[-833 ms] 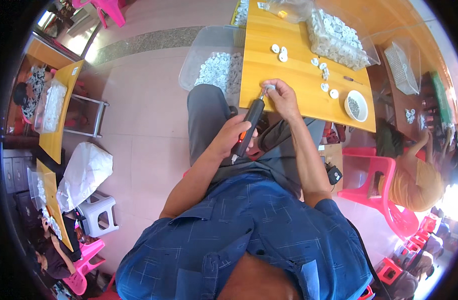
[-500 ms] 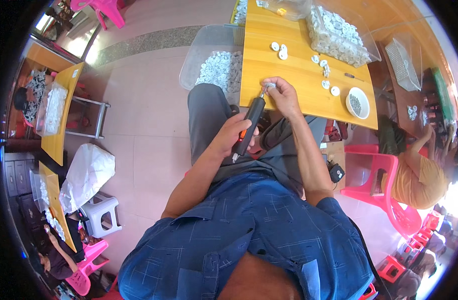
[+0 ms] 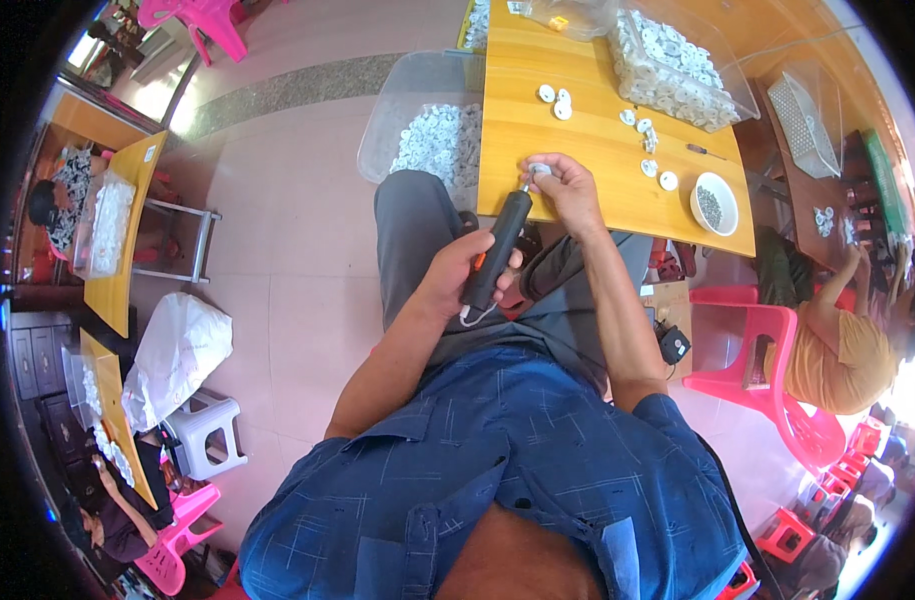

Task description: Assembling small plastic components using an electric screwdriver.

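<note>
My left hand (image 3: 461,268) is wrapped round a black electric screwdriver (image 3: 499,250) with an orange switch and a cord at its lower end. Its tip points up and away from me, toward my right hand. My right hand (image 3: 569,192) pinches a small white plastic part (image 3: 540,171) over the near edge of the yellow table (image 3: 587,140), and the screwdriver's bit meets that part. The fingers partly cover it. Farther off lie a few loose white round parts (image 3: 563,105), and several more (image 3: 648,168) sit to the right. A white bowl (image 3: 725,203) of small metal screws stands at the right.
A clear bin (image 3: 722,108) heaped with white parts stands at the far right of the table. Another tub (image 3: 377,150) of parts is left of the table. A thin screwdriver (image 3: 706,151) lies near the bowl. Other people work at tables on both sides; a pink chair (image 3: 767,350) is at right.
The screwdriver's orange switch is now less exposed, and its red light no longer shows. The left hand's grip has shifted slightly. Right hand and white part stay almost in place.
</note>
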A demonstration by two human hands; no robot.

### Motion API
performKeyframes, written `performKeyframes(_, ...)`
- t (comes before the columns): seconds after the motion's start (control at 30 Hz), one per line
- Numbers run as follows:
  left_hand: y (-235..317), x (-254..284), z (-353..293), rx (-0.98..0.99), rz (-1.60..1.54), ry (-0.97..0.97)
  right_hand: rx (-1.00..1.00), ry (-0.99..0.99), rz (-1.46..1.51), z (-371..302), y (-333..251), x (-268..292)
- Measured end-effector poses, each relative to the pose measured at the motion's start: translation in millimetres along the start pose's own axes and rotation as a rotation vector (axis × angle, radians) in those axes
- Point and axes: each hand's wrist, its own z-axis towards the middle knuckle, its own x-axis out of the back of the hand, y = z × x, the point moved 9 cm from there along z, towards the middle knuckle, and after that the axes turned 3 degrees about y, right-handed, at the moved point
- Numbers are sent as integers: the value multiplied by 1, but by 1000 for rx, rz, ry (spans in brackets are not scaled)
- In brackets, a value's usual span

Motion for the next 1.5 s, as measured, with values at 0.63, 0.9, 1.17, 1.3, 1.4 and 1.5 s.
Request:
performKeyframes(0.63, 9, 6, -1, -35, -95, -66, -138, 275, 334, 72, 3, 48)
performKeyframes(0.9, 14, 0, -5, -94, -43, -59, -92, 224, 122, 125, -16, 42)
performKeyframes(1.17, 10, 7, -4, -69, -45, 7, 17, 364, -375, 84, -47, 76)
performKeyframes(1.3, 7, 4, 0, -58, -20, -34, 196, 238, -517, 51, -93, 112)
performKeyframes(1.4, 4, 5, 2, -49, 8, -31, 241, 141, -305, 0, -181, 84)
performKeyframes(1.5, -1, 10, -5, -36, 17, 13, 588, 80, -318, -74, -298, 23)
